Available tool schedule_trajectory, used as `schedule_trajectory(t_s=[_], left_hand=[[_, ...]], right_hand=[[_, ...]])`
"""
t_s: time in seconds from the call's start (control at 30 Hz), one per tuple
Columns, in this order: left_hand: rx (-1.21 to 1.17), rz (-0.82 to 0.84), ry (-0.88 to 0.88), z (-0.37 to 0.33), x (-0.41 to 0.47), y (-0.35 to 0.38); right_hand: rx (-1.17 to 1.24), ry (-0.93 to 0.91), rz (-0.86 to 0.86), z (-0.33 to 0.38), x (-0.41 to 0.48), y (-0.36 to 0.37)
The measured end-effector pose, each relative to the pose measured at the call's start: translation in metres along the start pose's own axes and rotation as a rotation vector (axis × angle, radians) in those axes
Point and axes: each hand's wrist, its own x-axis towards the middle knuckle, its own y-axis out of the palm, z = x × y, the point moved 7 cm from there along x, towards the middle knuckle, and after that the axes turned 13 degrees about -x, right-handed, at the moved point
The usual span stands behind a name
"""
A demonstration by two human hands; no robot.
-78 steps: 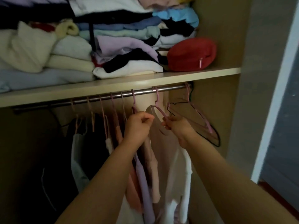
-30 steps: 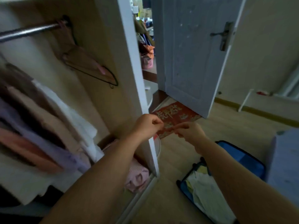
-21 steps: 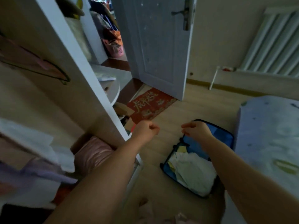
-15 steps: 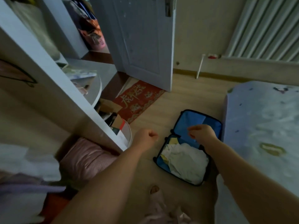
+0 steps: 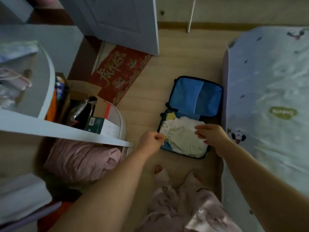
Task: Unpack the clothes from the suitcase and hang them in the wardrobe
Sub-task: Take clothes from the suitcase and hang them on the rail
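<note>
Hands moved from wardrobe point(image 5: 66, 133) to open blue suitcase point(image 5: 195, 96); left hand point(image 5: 151, 141) fisted, empty; right hand point(image 5: 211, 133) fingers point(image 5: 200, 128) loose. Next step, probably: grasp pale garment point(image 5: 182, 137).

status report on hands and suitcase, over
Left hand fisted, empty. Right hand open above pale clothes. Suitcase lies open on floor, not yet emptied. Nothing in the way.
</note>
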Motion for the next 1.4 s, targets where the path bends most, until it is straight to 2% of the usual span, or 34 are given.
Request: schedule_trajectory(t_s=[0.23, 0.47, 0.63, 0.9, 1.07, 1.3, 1.4], left_hand=[[0.0, 0.023, -0.102, 0.04, 0.06, 0.037], [-0.031, -0.004, -0.242, 0.094, 0.132, 0.092], [-0.052, -0.023, -0.273, 0.125, 0.196, 0.136], [-0.046, 0.051, -0.278, 0.173, 0.275, 0.2], [-0.025, 0.088, -0.303, 0.22, 0.301, 0.221], [-0.008, 0.057, -0.366, 0.27, 0.311, 0.223], [-0.017, 0.062, -0.364, 0.272, 0.313, 0.221]], right_hand=[[0.054, 0.151, -0.012, -0.067, 0.083, 0.003], [0.015, 0.295, 0.056, -0.15, 0.161, 0.011], [-0.084, 0.314, 0.063, -0.194, 0.227, 0.013], [-0.2, 0.348, 0.082, -0.254, 0.32, 0.049], [-0.357, 0.363, 0.169, -0.296, 0.352, 0.082], [-0.624, 0.373, 0.332, -0.323, 0.366, 0.11], [-0.529, 0.414, 0.368, -0.333, 0.367, 0.112]])
